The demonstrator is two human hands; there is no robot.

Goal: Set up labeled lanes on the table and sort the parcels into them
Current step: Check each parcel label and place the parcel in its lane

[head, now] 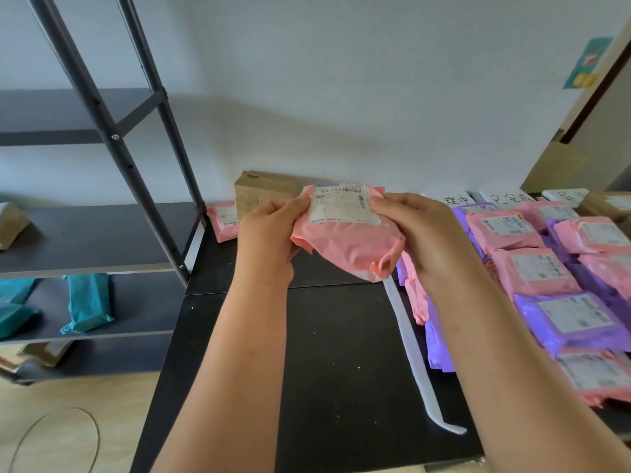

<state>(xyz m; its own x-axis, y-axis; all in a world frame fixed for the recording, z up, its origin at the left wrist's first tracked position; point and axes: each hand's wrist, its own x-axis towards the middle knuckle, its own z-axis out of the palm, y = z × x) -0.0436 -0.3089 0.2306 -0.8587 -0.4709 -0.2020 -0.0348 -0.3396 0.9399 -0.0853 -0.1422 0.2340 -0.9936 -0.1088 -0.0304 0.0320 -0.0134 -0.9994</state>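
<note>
While both hands grip it above the black table (341, 336), the pink parcel (348, 240) shows a blurred, unreadable label; left hand (269, 230) and right hand (420, 230) hide its side edges, and sorted parcels (546, 285) run off-frame right.

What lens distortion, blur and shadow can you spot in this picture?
Head view: the wide lens bends and tilts the shelf posts; the label on the held pink parcel is too soft to read; a faint, soft-edged shadow lies on the wall.
</note>
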